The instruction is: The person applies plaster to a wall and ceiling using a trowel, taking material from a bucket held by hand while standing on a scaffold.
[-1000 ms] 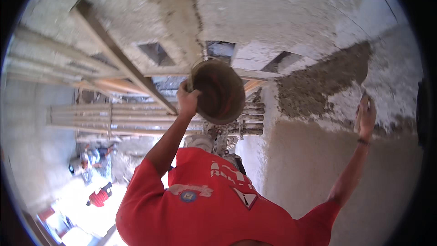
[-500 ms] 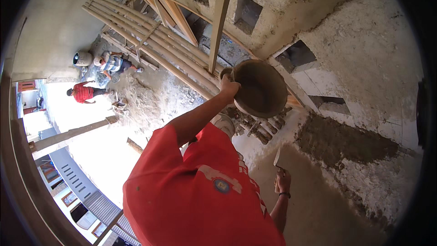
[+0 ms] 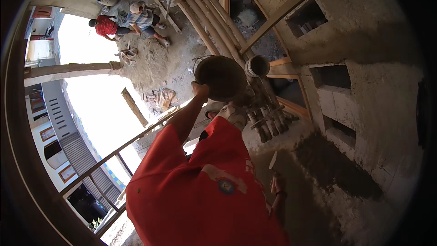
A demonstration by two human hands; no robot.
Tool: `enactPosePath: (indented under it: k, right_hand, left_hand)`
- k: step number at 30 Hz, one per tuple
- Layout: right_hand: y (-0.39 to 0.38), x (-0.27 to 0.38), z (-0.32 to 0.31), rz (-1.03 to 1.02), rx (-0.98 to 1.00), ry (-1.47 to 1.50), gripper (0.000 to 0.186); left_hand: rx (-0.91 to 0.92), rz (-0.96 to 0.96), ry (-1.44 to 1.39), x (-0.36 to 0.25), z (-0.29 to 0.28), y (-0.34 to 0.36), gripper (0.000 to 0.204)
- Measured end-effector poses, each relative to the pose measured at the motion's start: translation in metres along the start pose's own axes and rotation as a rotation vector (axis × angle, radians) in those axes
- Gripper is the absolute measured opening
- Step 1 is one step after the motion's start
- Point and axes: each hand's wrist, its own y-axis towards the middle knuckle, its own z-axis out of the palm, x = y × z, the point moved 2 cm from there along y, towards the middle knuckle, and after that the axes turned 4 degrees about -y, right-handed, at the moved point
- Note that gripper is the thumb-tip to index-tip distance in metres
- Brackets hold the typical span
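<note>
My left hand (image 3: 200, 91) is closed on the rim of a dark round bucket (image 3: 221, 78), whose mouth faces up at me; its inside is in shadow. A thin wire handle shows at the bucket's left edge. Lower down, by the wall, my right hand (image 3: 278, 185) grips a trowel (image 3: 273, 160) with its pale blade pointing away from me. Next to the big bucket, a smaller bucket (image 3: 258, 66) sits by the bamboo poles, apart from my hands. Dark wet mortar (image 3: 334, 159) covers part of the wall near the trowel.
Long bamboo poles (image 3: 200, 11) run away from me, with bundled pole ends (image 3: 268, 125) below. A slanting wooden beam (image 3: 291, 11) crosses before the block wall (image 3: 378, 105) with square openings. Two people (image 3: 107, 26) stand below by a sand heap (image 3: 143, 59). A railing (image 3: 150, 130) lies left.
My left hand has carried the bucket leftward, away from the wall, uncovering the smaller bucket. The view has turned. The two people stand closer together. My right hand still grips the trowel.
</note>
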Motion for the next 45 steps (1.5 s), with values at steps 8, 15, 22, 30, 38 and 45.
enactPosePath:
  k: [8,15,22,30,38,45]
  right_hand:
    - [0.020,0.072,-0.040,-0.250,-0.152,-0.272,0.044]
    - [0.011,0.108,-0.039,-0.556,-0.478,-0.564,0.059]
    - [-0.035,0.125,-0.018,-0.374,-0.222,-0.328,0.033]
    - [-0.043,0.073,-0.009,-0.174,-0.195,-0.144,0.037]
    - [-0.036,0.031,0.006,0.109,-0.047,-0.040,0.043]
    - [0.045,-0.062,-0.001,-0.059,-0.037,-0.022,0.040]
  left_hand:
    - [-0.273,-0.184,-0.083,0.073,-0.147,0.037,0.061]
    - [-0.349,-0.364,-0.372,0.178,-0.230,0.072,0.063]
    - [0.035,-0.343,0.715,0.190,-0.246,0.046,0.085]
    - [0.223,0.071,1.409,0.167,-0.243,0.058,0.059]
    - [-0.104,-0.057,0.295,0.212,-0.277,0.125,0.067]
    - [-0.102,-0.063,0.312,0.194,-0.325,0.091,0.064]
